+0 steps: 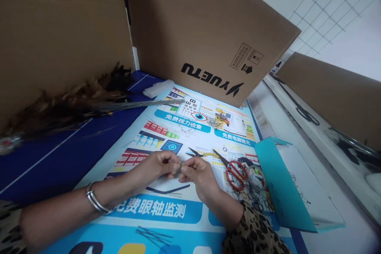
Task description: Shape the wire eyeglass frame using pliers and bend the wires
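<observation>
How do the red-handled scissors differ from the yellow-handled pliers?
The scissors have red looped handles; the pliers show a slim yellow grip. The scissors' blades point toward the picture's upper left, the pliers' jaws more directly left. Both have dark working ends and lie near the right hand.

My left hand (162, 164) and right hand (200, 174) pinch a small piece (180, 163) between them. Red-handled scissors (228, 163) lie to the right.
</observation>
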Available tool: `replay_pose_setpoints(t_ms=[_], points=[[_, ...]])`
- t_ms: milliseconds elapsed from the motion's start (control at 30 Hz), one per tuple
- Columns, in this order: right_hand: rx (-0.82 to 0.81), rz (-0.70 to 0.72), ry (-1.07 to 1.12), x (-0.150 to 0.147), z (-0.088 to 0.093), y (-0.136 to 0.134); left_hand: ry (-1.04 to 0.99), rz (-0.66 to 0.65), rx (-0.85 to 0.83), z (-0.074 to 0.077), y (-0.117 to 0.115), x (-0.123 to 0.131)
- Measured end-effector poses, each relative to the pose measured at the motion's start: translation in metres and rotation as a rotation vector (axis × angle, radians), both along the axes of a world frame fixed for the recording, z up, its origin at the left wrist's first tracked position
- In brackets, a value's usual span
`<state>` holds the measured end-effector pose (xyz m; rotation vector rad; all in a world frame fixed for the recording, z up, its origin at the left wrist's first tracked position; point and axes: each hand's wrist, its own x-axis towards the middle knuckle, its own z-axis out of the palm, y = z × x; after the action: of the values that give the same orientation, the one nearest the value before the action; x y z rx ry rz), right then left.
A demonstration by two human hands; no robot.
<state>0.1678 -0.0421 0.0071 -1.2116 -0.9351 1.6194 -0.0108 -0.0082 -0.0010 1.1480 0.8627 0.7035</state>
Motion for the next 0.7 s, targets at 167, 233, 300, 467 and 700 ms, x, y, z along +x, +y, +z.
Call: replay_pose_setpoints(t_ms=[167, 233, 300, 467, 700], points=[[0.020, -0.023, 0.003, -0.0026, -0.0001, -0.0023, -0.056, 0.023, -0.047, 0.0024, -0.0033, 0.0023], [0.027, -0.035, 0.007, -0.0034, 0.0000, -0.0030, -0.062, 0.025, -0.050, 0.0022, -0.0041, 0.0030], [0.034, -0.044, 0.009, -0.0039, -0.0003, -0.0036, -0.061, 0.032, -0.051, 0.0012, -0.0047, 0.0035], [0.053, -0.057, 0.017, -0.0049, -0.0028, -0.0040, -0.045, 0.037, -0.043, -0.0001, -0.0051, 0.0043], [0.070, -0.068, 0.024, -0.0060, -0.0050, -0.0029, -0.031, 0.055, -0.010, 0.0019, -0.0061, 0.0052]])
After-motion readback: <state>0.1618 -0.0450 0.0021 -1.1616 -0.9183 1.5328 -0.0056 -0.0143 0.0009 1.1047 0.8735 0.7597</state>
